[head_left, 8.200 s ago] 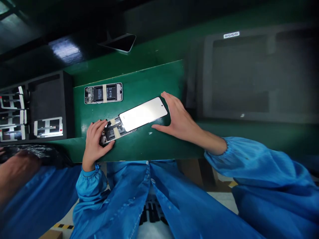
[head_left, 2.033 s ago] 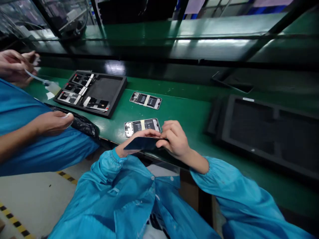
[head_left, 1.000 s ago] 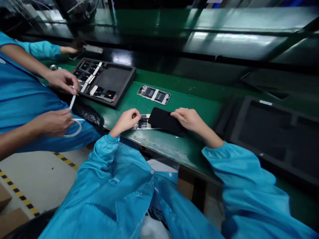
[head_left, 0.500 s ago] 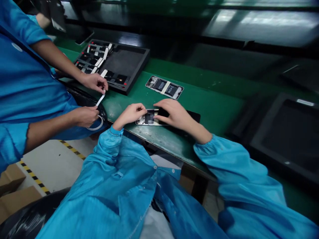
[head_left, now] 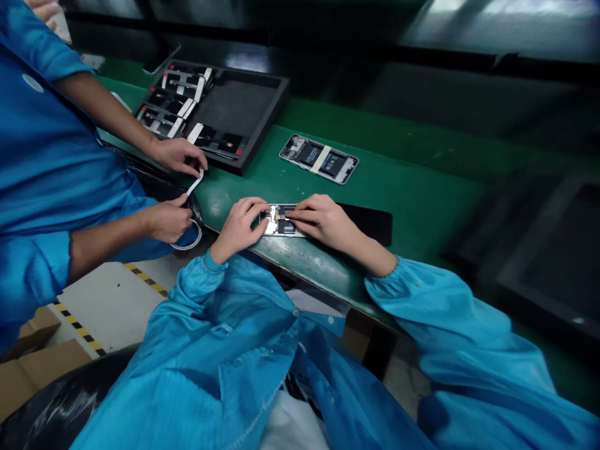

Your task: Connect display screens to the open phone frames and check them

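Observation:
An opened phone frame (head_left: 286, 227) lies at the near edge of the green table, its inner parts facing up. My left hand (head_left: 241, 226) grips the frame's left end between thumb and fingers. Over the middle of the frame, my right hand (head_left: 321, 220) pinches a small flat piece, seemingly a flex cable, at its fingertips. A black screen panel (head_left: 370, 224) lies partly beneath my right hand and reaches out to the right. Behind, a second opened phone (head_left: 319, 159) with a pale strip across its battery rests on the table.
At the left, a co-worker's hands (head_left: 175, 220) hold a white strip near a white ring (head_left: 190, 239). A black foam tray (head_left: 262, 119) with screen parts stands behind. A blurred dark tray (head_left: 553, 250) is at the right. Cardboard boxes (head_left: 47, 375) are on the floor.
My left hand has spread from a pinch to hold the frame's end. My right fingers have closed together over the frame. The pale strip seen across that frame's battery no longer shows.

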`<state>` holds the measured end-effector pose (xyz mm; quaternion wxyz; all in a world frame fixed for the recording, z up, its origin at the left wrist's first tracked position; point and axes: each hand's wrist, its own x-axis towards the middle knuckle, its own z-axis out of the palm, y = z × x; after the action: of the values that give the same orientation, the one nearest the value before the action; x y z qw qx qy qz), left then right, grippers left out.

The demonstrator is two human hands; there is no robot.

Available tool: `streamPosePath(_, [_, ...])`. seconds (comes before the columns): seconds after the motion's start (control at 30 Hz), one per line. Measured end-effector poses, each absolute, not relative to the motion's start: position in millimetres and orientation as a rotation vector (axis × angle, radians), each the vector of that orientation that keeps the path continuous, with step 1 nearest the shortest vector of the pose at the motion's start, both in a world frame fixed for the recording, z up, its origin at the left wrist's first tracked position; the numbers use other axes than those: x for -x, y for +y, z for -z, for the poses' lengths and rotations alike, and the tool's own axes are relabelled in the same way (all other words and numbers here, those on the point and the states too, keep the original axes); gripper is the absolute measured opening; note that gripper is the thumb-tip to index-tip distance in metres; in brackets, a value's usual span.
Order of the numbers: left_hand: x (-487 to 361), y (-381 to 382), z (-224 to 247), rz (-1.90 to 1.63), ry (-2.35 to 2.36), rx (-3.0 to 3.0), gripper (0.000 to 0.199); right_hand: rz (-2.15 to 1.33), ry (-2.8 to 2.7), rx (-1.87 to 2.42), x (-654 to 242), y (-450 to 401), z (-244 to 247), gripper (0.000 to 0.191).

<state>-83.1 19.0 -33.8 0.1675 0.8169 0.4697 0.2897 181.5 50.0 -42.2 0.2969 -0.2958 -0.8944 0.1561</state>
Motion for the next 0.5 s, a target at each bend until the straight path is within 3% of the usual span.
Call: streamPosePath(0.5, [90, 14, 46, -0.713, 1.260, -2.715, 0.033, -0.331, -2.410, 0.797, -182, 49, 43, 0.038])
